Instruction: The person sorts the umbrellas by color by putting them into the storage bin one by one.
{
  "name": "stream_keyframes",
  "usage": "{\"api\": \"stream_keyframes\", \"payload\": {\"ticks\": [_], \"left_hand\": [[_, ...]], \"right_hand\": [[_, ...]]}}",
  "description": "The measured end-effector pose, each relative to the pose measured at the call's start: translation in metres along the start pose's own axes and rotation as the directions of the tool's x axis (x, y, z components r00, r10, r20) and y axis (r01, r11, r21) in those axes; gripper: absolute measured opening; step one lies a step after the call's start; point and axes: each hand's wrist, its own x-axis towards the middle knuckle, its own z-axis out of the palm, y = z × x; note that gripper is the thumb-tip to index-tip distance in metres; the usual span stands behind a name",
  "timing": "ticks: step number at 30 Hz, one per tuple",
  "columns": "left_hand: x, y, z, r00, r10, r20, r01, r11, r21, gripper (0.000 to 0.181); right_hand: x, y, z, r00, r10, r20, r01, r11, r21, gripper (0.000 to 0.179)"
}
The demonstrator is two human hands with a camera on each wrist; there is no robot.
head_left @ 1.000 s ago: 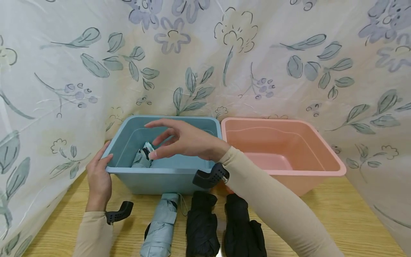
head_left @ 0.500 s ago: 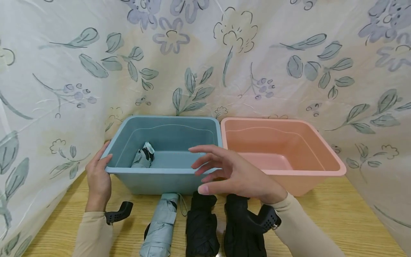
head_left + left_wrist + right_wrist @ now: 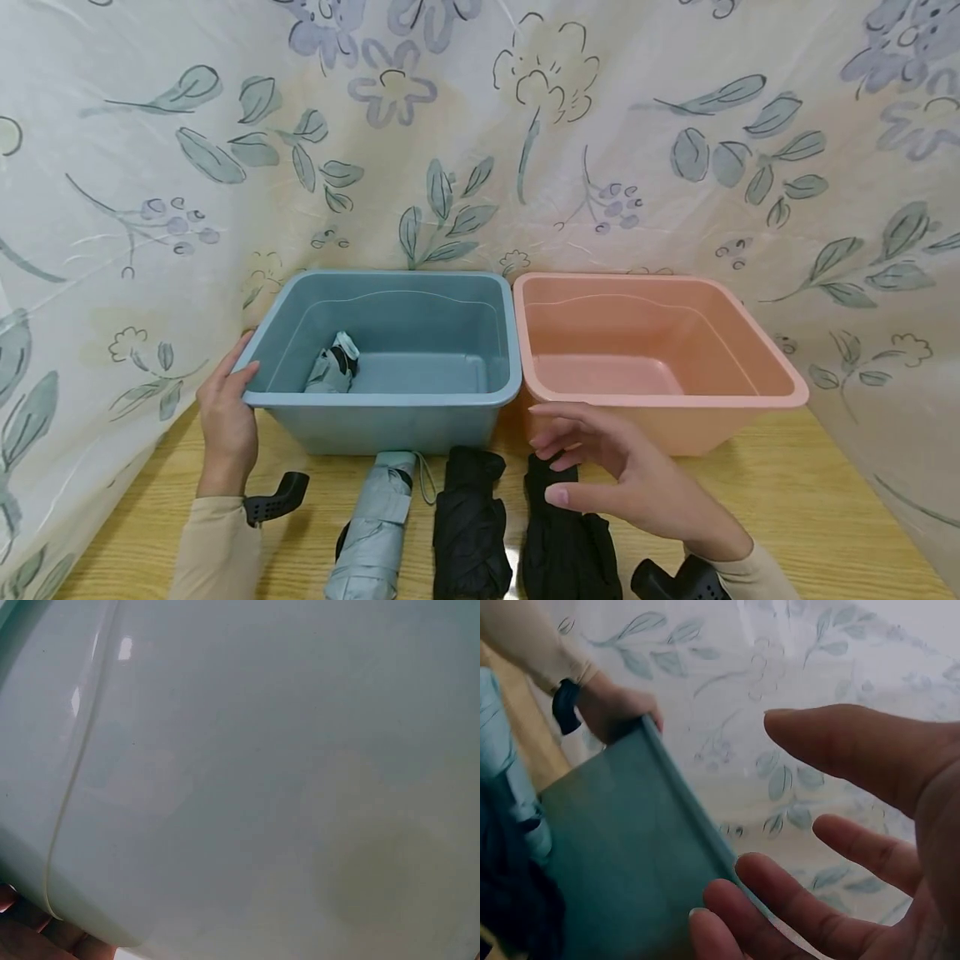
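Observation:
My left hand (image 3: 227, 417) grips the left rim of a blue plastic bin (image 3: 390, 423), thumb at the rim and fingers along the outer side. In the left wrist view, the bin's smooth wall (image 3: 247, 765) fills most of the picture. Inside the bin lies a folded light-blue umbrella (image 3: 332, 367) with a dark band. My right hand (image 3: 637, 475) hovers near the top of the right black folded umbrella (image 3: 566, 533), holding nothing, its fingers loosely bent and thumb apart. Left of that umbrella lie another black folded umbrella (image 3: 471, 525) and a light-blue one (image 3: 375, 529) with a cord loop.
A pink plastic bin (image 3: 675, 425) stands against the blue bin's right side, with no items visible in it. Both stand on a wooden table (image 3: 795, 500). Behind them hangs a floral-patterned sheet (image 3: 600, 167).
My right hand has moved from above the blue bin rightward and down to the right black umbrella. My left hand stays on the blue bin's rim.

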Motion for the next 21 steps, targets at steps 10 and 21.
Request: {"api": "stream_keyframes", "payload": {"ticks": [10, 21], "left_hand": [[0.000, 0.001, 0.000, 1.000, 0.006, 0.003, -0.005, 1.000, -0.017, 0.047], [-0.001, -0.001, -0.001, 1.000, 0.013, 0.013, -0.013, 1.000, -0.001, 0.048]], "right_hand": [[-0.036, 0.044, -0.003, 0.990, 0.080, -0.116, -0.092, 0.990, -0.106, 0.060], [-0.050, 0.082, 0.003, 0.976, 0.181, -0.123, -0.204, 0.955, -0.214, 0.057]]}}
